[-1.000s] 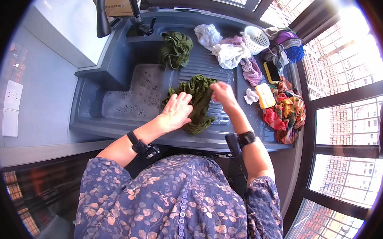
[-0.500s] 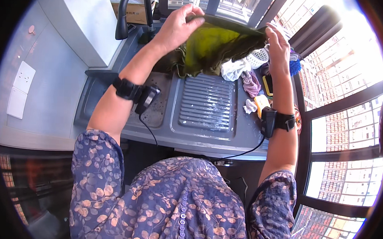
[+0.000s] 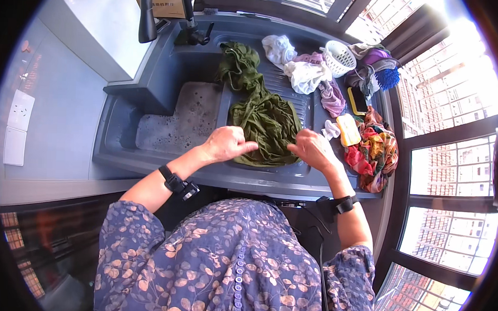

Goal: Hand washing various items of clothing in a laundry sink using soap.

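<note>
A wet dark green garment [image 3: 264, 126] lies bunched across the ribbed washboard [image 3: 303, 105] of the grey sink, its far end trailing over the divider beside the basin. My left hand [image 3: 226, 144] is closed at the garment's near left edge, thumb pointing inward across the cloth. At the near right edge my right hand [image 3: 314, 149] is closed too, its thumb against the fabric. The cloth under the fingers of both hands is partly hidden.
A black faucet [image 3: 191, 22] stands over the basin [image 3: 198, 107], which has suds on its bottom. To the right are white cloths [image 3: 306, 76], a white plastic basket [image 3: 340, 59], a blue brush [image 3: 387, 78], a yellow soap bar [image 3: 348, 130] and a colourful patterned cloth [image 3: 376, 149].
Both hands have come down and toward me, from holding the green garment raised at the far side. The garment now lies on the washboard.
</note>
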Motion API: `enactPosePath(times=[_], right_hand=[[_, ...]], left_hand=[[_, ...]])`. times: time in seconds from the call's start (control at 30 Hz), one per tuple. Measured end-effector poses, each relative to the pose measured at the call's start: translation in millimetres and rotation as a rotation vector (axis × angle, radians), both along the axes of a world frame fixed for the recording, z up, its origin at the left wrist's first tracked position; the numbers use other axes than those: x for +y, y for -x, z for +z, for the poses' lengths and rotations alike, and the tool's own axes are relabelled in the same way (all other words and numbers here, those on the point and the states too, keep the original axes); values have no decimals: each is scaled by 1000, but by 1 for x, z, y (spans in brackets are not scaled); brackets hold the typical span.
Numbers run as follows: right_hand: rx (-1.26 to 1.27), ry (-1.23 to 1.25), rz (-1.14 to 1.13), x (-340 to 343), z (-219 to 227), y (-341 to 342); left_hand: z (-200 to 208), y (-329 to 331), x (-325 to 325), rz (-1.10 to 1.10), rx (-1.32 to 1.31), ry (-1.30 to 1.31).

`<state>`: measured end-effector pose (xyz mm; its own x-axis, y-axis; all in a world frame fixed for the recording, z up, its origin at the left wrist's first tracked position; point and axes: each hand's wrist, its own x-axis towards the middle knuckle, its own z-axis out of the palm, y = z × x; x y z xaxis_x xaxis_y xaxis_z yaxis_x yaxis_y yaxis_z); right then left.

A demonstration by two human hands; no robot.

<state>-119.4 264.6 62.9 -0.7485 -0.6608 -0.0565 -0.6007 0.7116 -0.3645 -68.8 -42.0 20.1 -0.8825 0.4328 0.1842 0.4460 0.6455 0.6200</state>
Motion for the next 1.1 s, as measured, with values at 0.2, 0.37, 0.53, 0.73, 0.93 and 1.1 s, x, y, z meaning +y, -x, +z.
enactPosePath(times=[0.2, 0.37, 0.53, 0.73, 0.93, 1.1], right_hand=[[160, 379, -38, -67, -21, 2], [80, 271, 83, -102, -60, 13], [-393, 642, -310, -113, -80, 37], [-1088, 1383, -232, -86, -54, 14], [-1104, 1664, -110, -109, 3, -12], [-1303, 1035, -480, -104, -9, 32]], left_hand=[[-24, 30, 13, 498, 141, 24], [-32, 58, 9, 493, 86, -157], [31, 40, 48, 376, -319, -742], [54, -5, 71, 150, -578, -1076], [62, 3, 59, -211, -693, -999], [58, 44, 14, 263, -657, -1324]])
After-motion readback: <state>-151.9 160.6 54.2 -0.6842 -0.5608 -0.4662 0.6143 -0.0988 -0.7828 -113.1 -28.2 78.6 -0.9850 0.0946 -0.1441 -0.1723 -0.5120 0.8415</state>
